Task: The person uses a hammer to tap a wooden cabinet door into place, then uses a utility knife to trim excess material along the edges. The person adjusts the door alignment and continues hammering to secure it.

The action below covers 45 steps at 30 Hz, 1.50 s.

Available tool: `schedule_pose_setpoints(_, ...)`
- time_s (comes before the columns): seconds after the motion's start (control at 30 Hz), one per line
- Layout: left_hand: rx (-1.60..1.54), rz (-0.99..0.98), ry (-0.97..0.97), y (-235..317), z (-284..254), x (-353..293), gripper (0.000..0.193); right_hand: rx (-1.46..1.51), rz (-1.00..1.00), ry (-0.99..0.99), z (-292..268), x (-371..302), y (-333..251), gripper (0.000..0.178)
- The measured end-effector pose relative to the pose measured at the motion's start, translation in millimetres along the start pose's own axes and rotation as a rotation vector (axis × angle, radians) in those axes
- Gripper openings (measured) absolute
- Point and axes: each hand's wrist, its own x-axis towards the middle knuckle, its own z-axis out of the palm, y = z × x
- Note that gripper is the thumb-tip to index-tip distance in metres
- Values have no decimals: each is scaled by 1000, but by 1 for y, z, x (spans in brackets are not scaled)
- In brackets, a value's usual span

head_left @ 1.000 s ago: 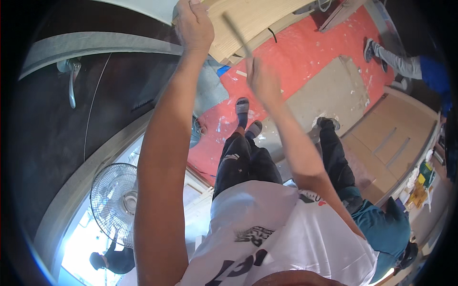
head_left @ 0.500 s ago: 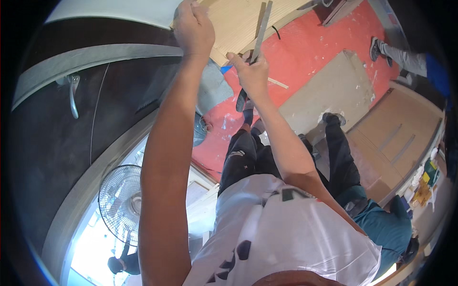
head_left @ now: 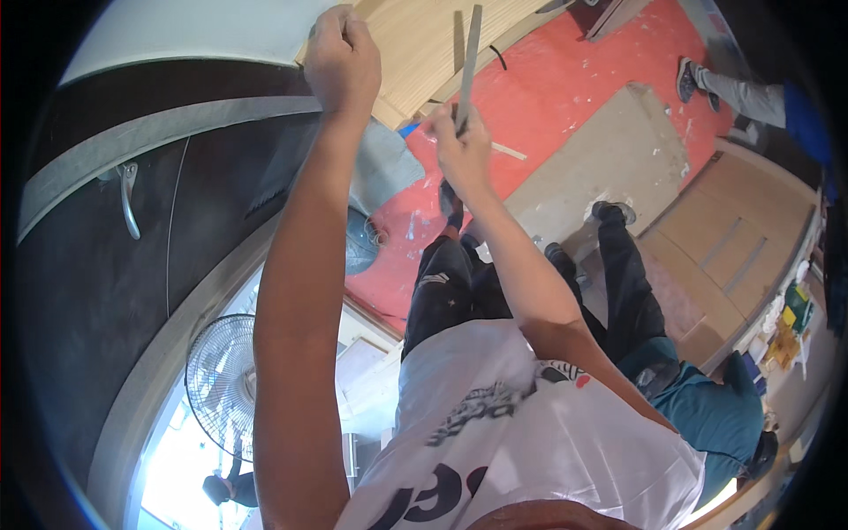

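Up ahead lies a pale wooden board [head_left: 415, 49] with visible grain. My left hand [head_left: 343, 66] is closed at the board's left end, fingers curled over its edge; the fingertips are hidden. To the right and nearer, my right hand [head_left: 464, 150] is wrapped around the lower end of a long, flat grey metal file [head_left: 471, 62]. The file points away from me, nearly upright in the view, beside the board's near edge. A dark shadow stripe runs next to it on the wood. The held end is covered by my fingers.
Red floor covering [head_left: 548, 97] carries a tan sheet [head_left: 601, 159]. A dark door with a handle [head_left: 130, 201] and a standing fan [head_left: 221, 375] are at left. A person in teal [head_left: 698, 406] bends at right; another person's leg [head_left: 751, 95] shows farther off.
My right hand and the file have shifted slightly right and toward me relative to the board, and the file stands a little more upright. My left hand stays at the board's end.
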Motion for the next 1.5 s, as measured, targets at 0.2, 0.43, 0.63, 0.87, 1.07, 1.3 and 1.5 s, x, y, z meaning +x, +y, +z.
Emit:
schedule_pose_setpoints(0.2,140,66,-51,-5,7,-2,22,-465,-246,-265,-65,-27,66,26)
schedule_pose_setpoints(0.43,233,180,-129,9,7,-1,21,-655,-470,83,-58,110,54,27)
schedule_pose_setpoints(0.63,320,64,-182,5,2,0,28,-587,-658,-12,-72,65,93,23)
schedule_pose_setpoints(0.87,380,135,-149,5,6,0,25,-592,-563,41,-76,158,68,12)
schedule_pose_setpoints(1.07,384,19,-172,12,-2,0,26,-435,-534,-256,-82,61,107,12)
schedule_pose_setpoints(1.3,414,44,-206,12,4,-1,29,-595,-510,20,-97,170,46,13)
schedule_pose_setpoints(1.5,477,0,-209,6,-4,-2,29,-662,-515,-270,-105,60,92,18)
